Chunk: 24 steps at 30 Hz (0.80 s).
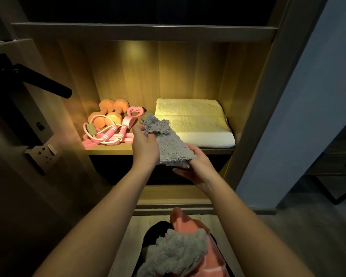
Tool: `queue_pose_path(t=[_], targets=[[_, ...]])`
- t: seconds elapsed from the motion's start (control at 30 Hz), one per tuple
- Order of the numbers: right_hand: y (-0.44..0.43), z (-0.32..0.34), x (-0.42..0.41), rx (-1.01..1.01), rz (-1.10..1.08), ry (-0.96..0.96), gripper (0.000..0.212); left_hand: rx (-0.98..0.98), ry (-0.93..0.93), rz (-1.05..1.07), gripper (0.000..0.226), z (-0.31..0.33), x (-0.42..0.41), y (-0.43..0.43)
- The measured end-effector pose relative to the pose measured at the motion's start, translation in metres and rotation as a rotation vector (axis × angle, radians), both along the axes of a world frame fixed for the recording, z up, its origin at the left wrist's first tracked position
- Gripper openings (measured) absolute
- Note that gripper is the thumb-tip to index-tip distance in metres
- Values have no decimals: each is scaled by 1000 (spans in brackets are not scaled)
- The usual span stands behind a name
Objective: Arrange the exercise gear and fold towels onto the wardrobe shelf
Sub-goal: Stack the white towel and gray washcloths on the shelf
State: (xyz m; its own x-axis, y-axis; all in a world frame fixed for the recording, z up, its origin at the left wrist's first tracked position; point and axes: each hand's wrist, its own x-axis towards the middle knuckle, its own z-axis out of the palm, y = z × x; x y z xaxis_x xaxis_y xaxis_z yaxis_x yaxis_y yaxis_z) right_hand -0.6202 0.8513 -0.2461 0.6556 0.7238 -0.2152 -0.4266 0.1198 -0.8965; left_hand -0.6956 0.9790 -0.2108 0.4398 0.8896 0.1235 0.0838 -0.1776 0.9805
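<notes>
Nearest, a gray towel heap (174,254) lies on a pink towel (190,222). Left hand (145,145) and right hand (198,166) each grip a fluffy gray cloth (168,144) over the shelf edge (218,150) (a narrow gap separates the dumbbells (108,114) from the folded cream towel (194,122)).

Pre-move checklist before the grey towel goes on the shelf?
1. Left hand grips grey towel at its top edge: ok.
2. Right hand holds its lower corner: ok.
3. Grey towel folded: not ok, loose and rumpled.
4. White towel folded flat on the shelf, right side: ok.
5. Dumbbells and skipping rope kept left, apart from white towel: ok.
6. Towel pile below folded: not ok.
</notes>
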Motion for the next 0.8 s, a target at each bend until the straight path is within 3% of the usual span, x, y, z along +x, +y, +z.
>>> queue_pose_path(t=[0.13, 0.27, 0.4, 0.5, 0.6, 0.67, 0.8], targets=[[-24, -7, 13, 336, 320, 319, 63, -112, -64, -166, 20, 6, -2, 9], [-16, -1, 17, 198, 323, 419, 77, -88, -93, -317, 19, 7, -6, 12], [3, 7, 22, -44, 37, 166, 45, -37, 8, -339, 10, -4, -8, 15], [9, 7, 24, -113, -70, -110, 39, -59, 109, -308, 20, -10, -9, 24], [11, 2, 24, -147, -91, -306, 31, -38, 75, -253, 30, -18, -5, 29], [16, -3, 29, -172, -124, -359, 33, -49, 82, -214, 34, -23, 6, 31], [33, -13, 56, -212, -207, -263, 53, -413, 92, -322, 31, -31, 35, 41]])
